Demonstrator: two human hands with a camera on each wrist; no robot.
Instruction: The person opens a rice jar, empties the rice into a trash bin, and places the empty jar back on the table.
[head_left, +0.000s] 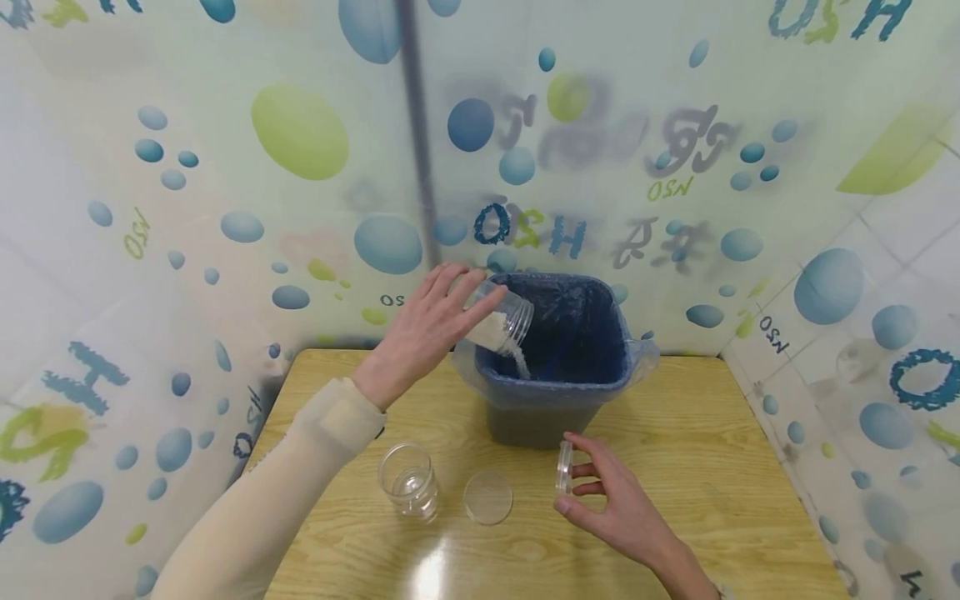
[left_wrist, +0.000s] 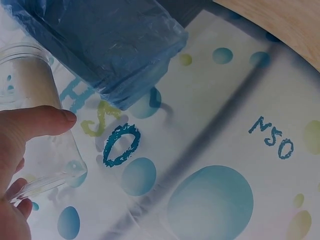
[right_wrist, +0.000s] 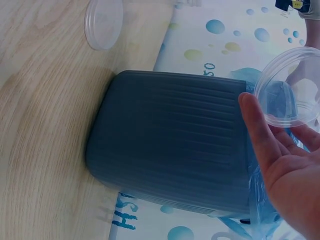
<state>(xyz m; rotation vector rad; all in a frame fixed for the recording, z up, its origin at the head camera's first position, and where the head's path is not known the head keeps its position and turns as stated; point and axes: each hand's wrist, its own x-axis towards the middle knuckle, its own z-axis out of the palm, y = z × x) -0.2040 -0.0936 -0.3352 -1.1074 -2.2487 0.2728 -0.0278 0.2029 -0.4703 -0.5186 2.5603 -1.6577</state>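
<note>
My left hand [head_left: 420,329] grips a clear jar [head_left: 517,315], tipped over the left rim of a bin [head_left: 525,422] with a blue bag liner [head_left: 577,333]. White grains [head_left: 520,358] stream from its mouth into the bin, and more of the white stuff lies along the jar's lower side. In the left wrist view the thumb [left_wrist: 47,122] presses along the jar's wall. Low in front of the bin, my right hand [head_left: 618,504] pinches a clear round lid [head_left: 564,468] on edge between thumb and fingers; the right wrist view shows this lid [right_wrist: 265,117] close by the liner.
A clear drinking glass [head_left: 408,483] stands on the wooden table [head_left: 675,517] at the left. Beside it a second clear round lid [head_left: 488,498] lies flat. Behind the bin hangs a patterned curtain [head_left: 300,217] with bubbles and letters.
</note>
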